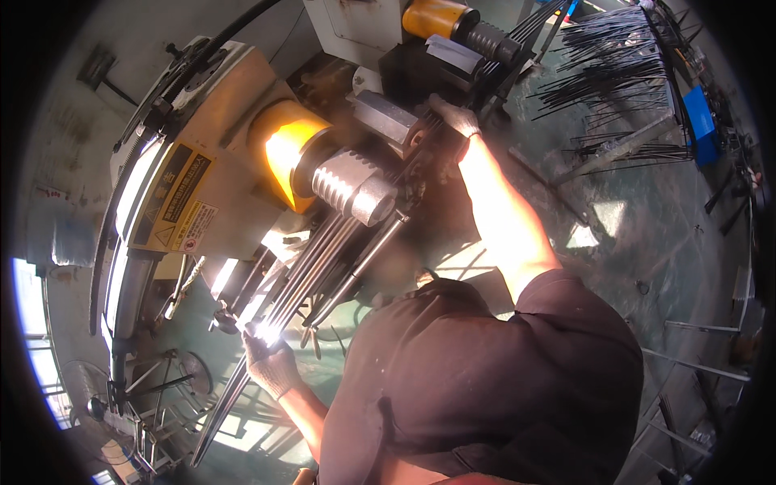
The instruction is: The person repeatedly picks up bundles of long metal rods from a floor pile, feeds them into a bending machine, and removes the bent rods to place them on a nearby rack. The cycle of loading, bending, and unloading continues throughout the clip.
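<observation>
Our gloved left hand (pixel 273 370), at seven o'clock, grips thin metal rods (pixel 309 270) slanting up toward centre; our right hand (pixel 457 119), at one, is near a grey block (pixel 385 118), its grip unclear.

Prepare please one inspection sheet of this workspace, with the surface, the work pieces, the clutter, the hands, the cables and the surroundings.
Surface: greenish floor, with bright patches of sunlight.
Work pieces: long metal rods in a bundle, running past a ribbed steel roller.
Clutter: many thin dark rods heaped unevenly at upper right; a blue object beside them.
Left hand: gloved, at the bundle; glare hides its exact grip.
Right hand: gloved, reaching to the machine; grip unclear.
Cables: black cable or hose curving over the machine.
Surroundings: machine with yellow cylinder; bright window at far left.
</observation>
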Demonstrator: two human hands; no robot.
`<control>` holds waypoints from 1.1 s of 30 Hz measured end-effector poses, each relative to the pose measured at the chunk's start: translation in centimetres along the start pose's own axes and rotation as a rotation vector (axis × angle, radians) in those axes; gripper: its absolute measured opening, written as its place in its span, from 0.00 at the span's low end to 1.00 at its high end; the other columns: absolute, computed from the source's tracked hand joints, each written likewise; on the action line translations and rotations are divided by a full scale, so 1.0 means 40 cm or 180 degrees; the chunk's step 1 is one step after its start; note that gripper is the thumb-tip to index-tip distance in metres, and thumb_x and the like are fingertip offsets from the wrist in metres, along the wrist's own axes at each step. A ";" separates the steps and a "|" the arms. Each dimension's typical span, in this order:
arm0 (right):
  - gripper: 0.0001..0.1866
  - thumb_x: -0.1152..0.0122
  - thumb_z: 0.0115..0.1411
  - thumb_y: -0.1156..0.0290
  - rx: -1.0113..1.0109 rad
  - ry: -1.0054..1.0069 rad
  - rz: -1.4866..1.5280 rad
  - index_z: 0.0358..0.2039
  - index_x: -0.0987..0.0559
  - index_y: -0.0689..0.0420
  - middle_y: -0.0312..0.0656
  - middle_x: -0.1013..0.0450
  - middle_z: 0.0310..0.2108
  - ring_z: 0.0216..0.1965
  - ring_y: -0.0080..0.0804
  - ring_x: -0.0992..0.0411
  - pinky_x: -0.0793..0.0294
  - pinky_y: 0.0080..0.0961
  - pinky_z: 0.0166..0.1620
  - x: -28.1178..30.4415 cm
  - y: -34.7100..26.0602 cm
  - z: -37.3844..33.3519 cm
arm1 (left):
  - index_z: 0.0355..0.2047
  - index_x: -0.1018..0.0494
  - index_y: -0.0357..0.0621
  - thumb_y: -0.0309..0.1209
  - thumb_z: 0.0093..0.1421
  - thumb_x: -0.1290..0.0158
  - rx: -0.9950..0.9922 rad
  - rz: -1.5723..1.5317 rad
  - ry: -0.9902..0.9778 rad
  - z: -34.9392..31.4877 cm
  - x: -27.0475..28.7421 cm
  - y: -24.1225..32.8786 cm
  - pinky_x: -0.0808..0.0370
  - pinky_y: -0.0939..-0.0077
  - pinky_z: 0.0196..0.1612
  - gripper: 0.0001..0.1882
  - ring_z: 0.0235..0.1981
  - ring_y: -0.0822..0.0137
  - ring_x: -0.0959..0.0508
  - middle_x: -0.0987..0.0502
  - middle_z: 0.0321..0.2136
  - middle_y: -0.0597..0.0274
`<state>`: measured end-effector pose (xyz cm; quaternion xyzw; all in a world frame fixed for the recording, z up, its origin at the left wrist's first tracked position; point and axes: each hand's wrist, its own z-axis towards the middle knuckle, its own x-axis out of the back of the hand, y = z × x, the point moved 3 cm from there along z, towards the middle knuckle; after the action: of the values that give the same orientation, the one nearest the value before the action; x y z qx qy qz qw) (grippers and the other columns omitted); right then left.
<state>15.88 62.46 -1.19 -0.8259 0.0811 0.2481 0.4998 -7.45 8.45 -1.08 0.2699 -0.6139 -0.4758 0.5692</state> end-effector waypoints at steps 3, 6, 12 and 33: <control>0.20 0.34 0.69 0.58 0.0035 0.0218 0.0081 0.42 0.16 0.68 0.49 0.18 0.34 0.33 0.38 0.19 0.20 0.32 0.39 0.002 -0.023 0.012 | 0.58 0.26 0.32 0.26 0.73 0.49 0.1014 -0.2694 -0.0031 0.061 0.078 -0.158 0.24 0.74 0.59 0.16 0.54 0.66 0.20 0.19 0.54 0.53; 0.21 0.34 0.69 0.57 0.0033 0.0296 0.0231 0.41 0.16 0.68 0.48 0.17 0.35 0.34 0.38 0.19 0.20 0.33 0.39 0.000 -0.013 -0.005 | 0.56 0.26 0.31 0.27 0.75 0.50 0.1603 -0.3667 0.0521 0.061 0.086 -0.103 0.20 0.76 0.52 0.15 0.49 0.66 0.19 0.19 0.51 0.53; 0.17 0.29 0.63 0.60 0.0337 -0.0110 -0.1135 0.38 0.14 0.63 0.45 0.17 0.34 0.36 0.36 0.19 0.21 0.32 0.38 -0.024 0.027 -0.037 | 0.57 0.27 0.35 0.28 0.75 0.50 0.1024 -0.2859 0.0208 0.021 0.070 -0.080 0.22 0.79 0.49 0.14 0.45 0.69 0.19 0.19 0.49 0.55; 0.17 0.27 0.61 0.60 0.0751 -0.0022 -0.1083 0.38 0.14 0.63 0.42 0.17 0.32 0.31 0.34 0.20 0.22 0.30 0.36 0.046 0.084 0.077 | 0.52 0.23 0.41 0.29 0.67 0.46 -0.1370 0.0994 -0.0151 0.029 -0.053 -0.011 0.21 0.60 0.46 0.15 0.43 0.46 0.17 0.19 0.46 0.46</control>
<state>15.19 63.69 -5.91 -0.7626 -0.0328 0.1517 0.6280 -8.23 10.44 -2.29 0.0334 -0.5459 -0.5080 0.6655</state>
